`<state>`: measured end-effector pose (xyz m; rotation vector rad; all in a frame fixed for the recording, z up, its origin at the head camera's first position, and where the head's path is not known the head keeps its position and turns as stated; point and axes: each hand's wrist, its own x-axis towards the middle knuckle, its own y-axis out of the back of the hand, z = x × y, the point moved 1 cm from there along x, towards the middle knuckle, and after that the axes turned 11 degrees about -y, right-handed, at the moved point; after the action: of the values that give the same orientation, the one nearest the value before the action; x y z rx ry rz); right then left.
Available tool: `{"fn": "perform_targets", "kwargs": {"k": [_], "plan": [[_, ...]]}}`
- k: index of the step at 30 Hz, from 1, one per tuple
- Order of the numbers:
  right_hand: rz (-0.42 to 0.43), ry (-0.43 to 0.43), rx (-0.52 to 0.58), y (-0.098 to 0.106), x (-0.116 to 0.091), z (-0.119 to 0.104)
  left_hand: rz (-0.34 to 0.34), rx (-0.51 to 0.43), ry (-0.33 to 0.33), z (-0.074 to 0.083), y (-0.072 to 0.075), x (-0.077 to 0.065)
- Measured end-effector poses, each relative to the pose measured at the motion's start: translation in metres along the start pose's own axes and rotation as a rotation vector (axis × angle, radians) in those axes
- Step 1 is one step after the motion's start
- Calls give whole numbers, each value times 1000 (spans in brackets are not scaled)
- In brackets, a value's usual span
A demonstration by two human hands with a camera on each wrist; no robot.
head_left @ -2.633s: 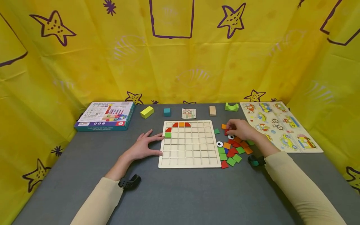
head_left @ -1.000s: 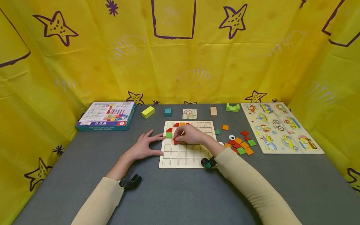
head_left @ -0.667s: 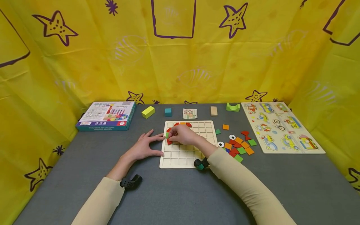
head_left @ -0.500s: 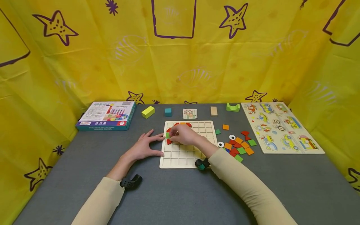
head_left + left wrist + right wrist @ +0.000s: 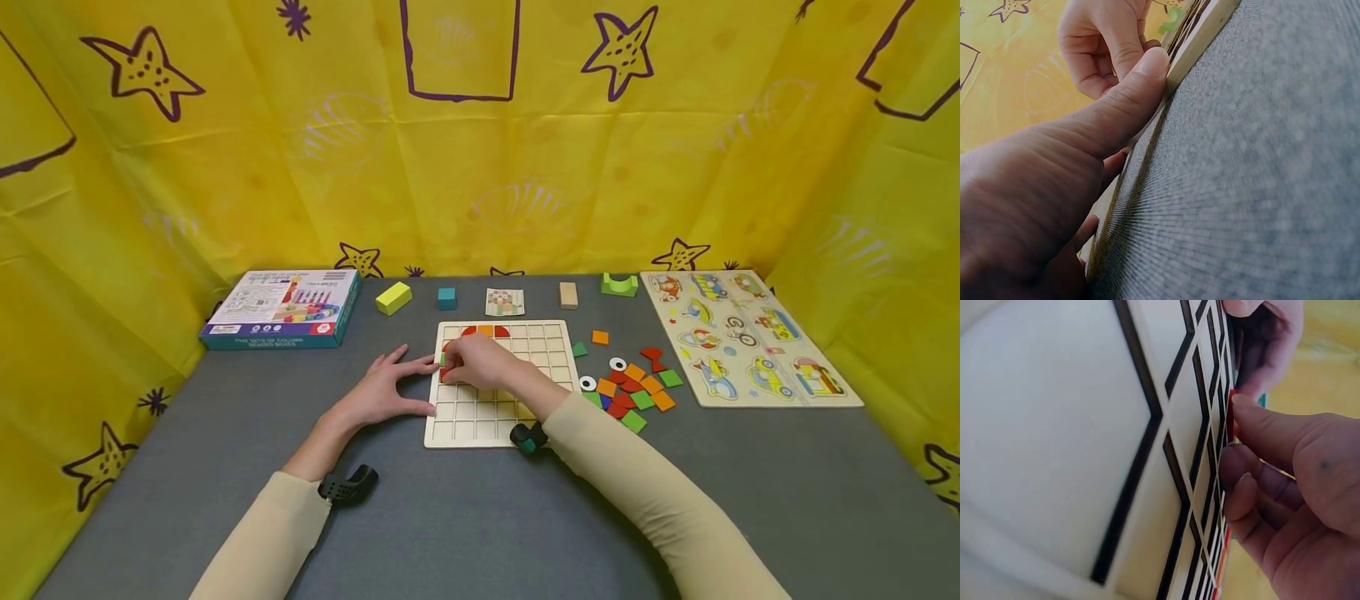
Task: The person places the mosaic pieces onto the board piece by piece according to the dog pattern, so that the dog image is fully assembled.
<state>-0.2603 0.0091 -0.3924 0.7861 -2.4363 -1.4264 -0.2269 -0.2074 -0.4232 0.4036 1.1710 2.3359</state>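
A pale wooden grid board [image 5: 495,429] lies in the middle of the table. My left hand [image 5: 381,392] has its fingers spread, with thumb and fingertips against the board's left edge. Over the left column, my right hand [image 5: 483,361] pinches a small red tile [image 5: 1230,415] between thumb and fingers, right at the third cell from the top. A green square tile, mostly hidden by the right hand, sits in the cell above. Along the top row lie an orange square tile [image 5: 485,331] and red curved tiles [image 5: 502,332] on each side of it.
Right of the board is a loose pile of red, orange and green tiles [image 5: 633,386], partly under the right forearm. A printed pattern card [image 5: 505,302] and several blocks line the back. A box [image 5: 281,308] stands left, a picture puzzle board [image 5: 750,337] right.
My right hand has gone from the tile pile across to the board's left column, carrying a red tile, and has shifted slightly left over the last half second. The left hand stays put.
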Motion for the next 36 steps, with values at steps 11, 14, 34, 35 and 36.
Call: {"fn": "perform_targets", "kwargs": {"k": [11, 14, 34, 35, 36], "plan": [[-34, 20, 27, 3, 0, -3, -7, -1, 16, -1, 1, 1], [-61, 12, 82, 7, -3, 3, -3, 1, -1, -1, 1, 0], [60, -198, 204, 88, -74, 108, -25, -14, 3, 4, 3, 1], [71, -215, 205, 92, -78, 114, -28, -16, 2, 4, 3, 1], [80, -228, 204, 96, -83, 120, -31, -19, 1, 3, 3, 1]]}}
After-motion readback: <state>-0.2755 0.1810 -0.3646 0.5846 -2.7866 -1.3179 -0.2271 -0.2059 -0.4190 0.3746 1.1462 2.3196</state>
